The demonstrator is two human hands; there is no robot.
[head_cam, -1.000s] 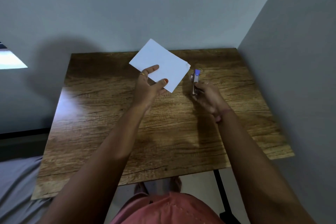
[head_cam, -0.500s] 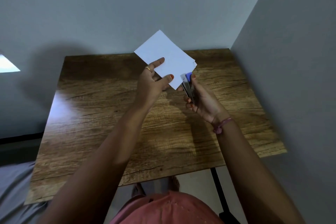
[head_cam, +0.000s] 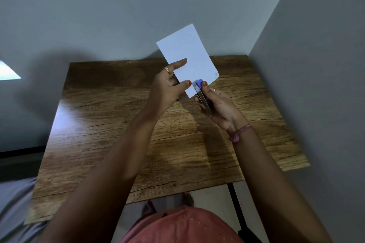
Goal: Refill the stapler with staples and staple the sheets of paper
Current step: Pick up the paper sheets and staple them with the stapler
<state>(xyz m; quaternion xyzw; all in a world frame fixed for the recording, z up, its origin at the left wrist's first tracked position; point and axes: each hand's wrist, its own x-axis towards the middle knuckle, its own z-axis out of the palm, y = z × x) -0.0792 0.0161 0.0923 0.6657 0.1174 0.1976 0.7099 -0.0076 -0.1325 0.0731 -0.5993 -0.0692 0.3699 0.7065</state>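
Observation:
A small stack of white sheets of paper (head_cam: pixel 189 55) is held up in the air above the far part of the wooden table (head_cam: pixel 98 128). My left hand (head_cam: pixel 167 89) pinches the sheets at their lower left, thumb in front and fingers behind. My right hand (head_cam: pixel 219 106) grips a small metal stapler (head_cam: pixel 202 94) with a blue tip. The stapler's tip sits at the lower edge of the sheets, close to my left thumb. Whether the paper lies between the stapler's jaws is hidden.
Grey walls close the table in at the back and on the right (head_cam: pixel 316 65). A black table leg (head_cam: pixel 236 203) stands at the front right. My feet and a pink garment (head_cam: pixel 177 227) show below the table's front edge.
My right hand lifted the stapler off the table and brought it up to the lower edge of the sheets. My left hand raised the sheets and turned them more upright.

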